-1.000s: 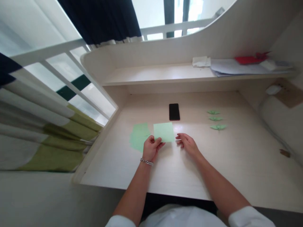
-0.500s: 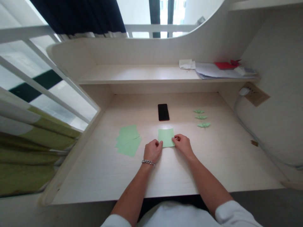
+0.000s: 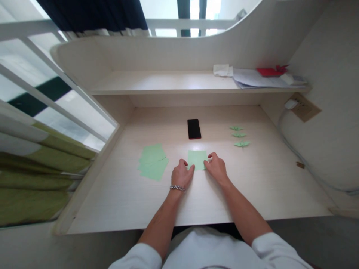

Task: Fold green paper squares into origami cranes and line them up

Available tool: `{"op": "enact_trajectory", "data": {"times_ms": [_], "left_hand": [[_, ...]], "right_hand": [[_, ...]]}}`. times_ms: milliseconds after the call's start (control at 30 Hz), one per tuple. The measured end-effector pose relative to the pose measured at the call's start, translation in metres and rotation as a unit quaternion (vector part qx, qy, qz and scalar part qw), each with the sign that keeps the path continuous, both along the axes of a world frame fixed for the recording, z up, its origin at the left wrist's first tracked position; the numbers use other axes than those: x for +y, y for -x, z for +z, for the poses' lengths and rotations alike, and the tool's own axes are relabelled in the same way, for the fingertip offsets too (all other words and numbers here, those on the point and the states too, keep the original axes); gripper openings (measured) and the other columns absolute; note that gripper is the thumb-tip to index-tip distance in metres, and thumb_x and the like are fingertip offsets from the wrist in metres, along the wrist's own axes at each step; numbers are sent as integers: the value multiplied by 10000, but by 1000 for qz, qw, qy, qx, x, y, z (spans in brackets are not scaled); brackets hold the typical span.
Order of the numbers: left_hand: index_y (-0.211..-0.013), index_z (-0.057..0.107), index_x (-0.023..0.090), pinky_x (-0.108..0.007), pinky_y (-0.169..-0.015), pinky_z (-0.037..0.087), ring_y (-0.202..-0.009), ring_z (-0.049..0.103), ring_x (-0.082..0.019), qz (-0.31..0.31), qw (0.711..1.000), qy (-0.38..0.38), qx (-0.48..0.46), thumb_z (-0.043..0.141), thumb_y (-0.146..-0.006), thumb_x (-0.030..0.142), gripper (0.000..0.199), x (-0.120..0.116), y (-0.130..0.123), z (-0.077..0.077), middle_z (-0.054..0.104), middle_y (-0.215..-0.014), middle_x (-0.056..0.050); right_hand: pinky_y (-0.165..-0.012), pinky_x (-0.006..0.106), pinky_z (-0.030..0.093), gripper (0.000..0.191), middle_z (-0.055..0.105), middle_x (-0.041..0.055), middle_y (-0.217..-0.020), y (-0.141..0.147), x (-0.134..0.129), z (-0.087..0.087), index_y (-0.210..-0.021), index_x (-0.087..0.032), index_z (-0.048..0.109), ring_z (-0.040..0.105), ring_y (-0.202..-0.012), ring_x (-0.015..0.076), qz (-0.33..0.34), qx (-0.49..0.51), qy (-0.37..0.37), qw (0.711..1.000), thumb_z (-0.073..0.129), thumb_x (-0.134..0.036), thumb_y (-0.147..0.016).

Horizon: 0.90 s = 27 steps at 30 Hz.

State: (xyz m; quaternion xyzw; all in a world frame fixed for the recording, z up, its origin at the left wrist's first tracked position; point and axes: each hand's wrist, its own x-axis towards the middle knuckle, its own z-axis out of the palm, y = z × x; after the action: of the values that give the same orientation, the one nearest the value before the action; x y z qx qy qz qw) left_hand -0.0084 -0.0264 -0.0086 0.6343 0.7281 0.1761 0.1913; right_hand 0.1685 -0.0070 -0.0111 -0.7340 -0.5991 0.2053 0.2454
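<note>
A square of light green paper (image 3: 198, 158) lies flat on the desk in front of me. My left hand (image 3: 181, 175) is at its lower left corner, thumb on the sheet and the other fingers curled by the edge. At the right edge, my right hand (image 3: 216, 168) has its thumb against the paper, with the index finger bent just above it. Both hands hold the sheet at its sides; the undersides of the fingers are hidden. To the left is a loose, overlapping pile of green paper sheets (image 3: 153, 164).
A black phone (image 3: 194, 129) lies beyond the paper. Three small folded green paper figures (image 3: 238, 135) stand in a column at the right. Papers (image 3: 249, 79) and a red folded piece (image 3: 269, 72) rest on the shelf (image 3: 157, 82). A cable (image 3: 291, 149) runs from a wall socket (image 3: 304, 108).
The view has tilted slightly, shifting everything a little upward. My left thumb has slid slightly onto the sheet, and both index fingers look a bit farther from the thumbs. The paper stays flat.
</note>
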Motion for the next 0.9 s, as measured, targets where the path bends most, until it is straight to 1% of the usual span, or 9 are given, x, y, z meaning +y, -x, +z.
{"op": "enact_trajectory", "data": {"times_ms": [167, 267, 400, 500, 600, 667, 733, 800, 900], "left_hand": [[-901, 595, 214, -295, -663, 428, -703, 631, -204, 9, 998, -11, -69, 523, -834, 437, 244, -15, 18, 0, 661, -713, -31], [-918, 622, 205, -286, -715, 450, -734, 628, -182, -19, 996, -23, -79, 530, -833, 363, 202, -13, 25, -1, 672, -766, -30], [-1017, 639, 154, -310, -881, 433, -931, 596, -211, -101, 991, -84, -27, 537, -812, 290, 266, 24, 24, 0, 647, -1003, -102], [-1093, 632, 136, -326, -956, 399, -1022, 560, -236, -140, 988, -68, 4, 545, -802, 293, 341, 62, 21, 3, 604, -1049, -129], [-1202, 585, 178, -355, -959, 398, -1045, 539, -265, -165, 986, -20, 27, 632, -739, 372, 504, 88, 15, 7, 552, -1082, -127], [-1199, 587, 210, -385, -951, 398, -1078, 510, -304, -171, 984, -1, 47, 693, -667, 436, 588, 97, 11, 9, 514, -1118, -132], [-1156, 612, 231, -395, -934, 407, -1075, 501, -319, -171, 984, 16, 53, 712, -634, 445, 573, 101, 6, 9, 495, -1125, -130], [-1065, 651, 221, -385, -913, 419, -1057, 507, -320, -160, 985, 28, 53, 721, -618, 406, 488, 101, 1, 9, 497, -1100, -131], [-925, 677, 192, -355, -881, 430, -1023, 526, -301, -139, 989, 11, 42, 714, -619, 321, 334, 96, -4, 7, 518, -1062, -130]], "right_hand": [[-657, 288, 435, 246, 677, 28, -692, -16, -2, -5, -872, -202, 637, 620, -661, 194, -26, 103, -41, 994, 562, -416, -778], [-648, 292, 451, 287, 688, 40, -721, -24, -1, -10, -838, -190, 663, 615, -639, 189, -28, 146, -64, 987, 531, -441, -788], [-610, 289, 464, 281, 685, 40, -709, -27, 1, -10, -839, -178, 676, 594, -552, 167, -39, 195, -93, 976, 533, -414, -785], [-492, 272, 438, 298, 635, 12, -588, -27, 1, -9, -854, -169, 663, 542, -440, 150, -59, 251, -85, 962, 534, -429, -787], [-436, 257, 416, 306, 606, -2, -543, -28, 1, -9, -856, -163, 651, 521, -410, 145, -70, 289, -78, 952, 547, -439, -776], [-441, 255, 420, 306, 619, 2, -559, -29, 2, -9, -854, -166, 654, 532, -424, 146, -68, 287, -79, 952, 552, -442, -772], [-467, 258, 431, 302, 635, 8, -578, -29, 2, -10, -844, -169, 660, 548, -444, 149, -64, 270, -82, 957, 552, -441, -771], [-511, 267, 449, 291, 655, 17, -604, -29, 3, -10, -830, -172, 666, 569, -472, 154, -59, 249, -87, 963, 554, -433, -769], [-570, 283, 470, 269, 676, 26, -648, -29, 3, -10, -830, -179, 673, 593, -506, 162, -46, 230, -88, 968, 550, -411, -774]]}}
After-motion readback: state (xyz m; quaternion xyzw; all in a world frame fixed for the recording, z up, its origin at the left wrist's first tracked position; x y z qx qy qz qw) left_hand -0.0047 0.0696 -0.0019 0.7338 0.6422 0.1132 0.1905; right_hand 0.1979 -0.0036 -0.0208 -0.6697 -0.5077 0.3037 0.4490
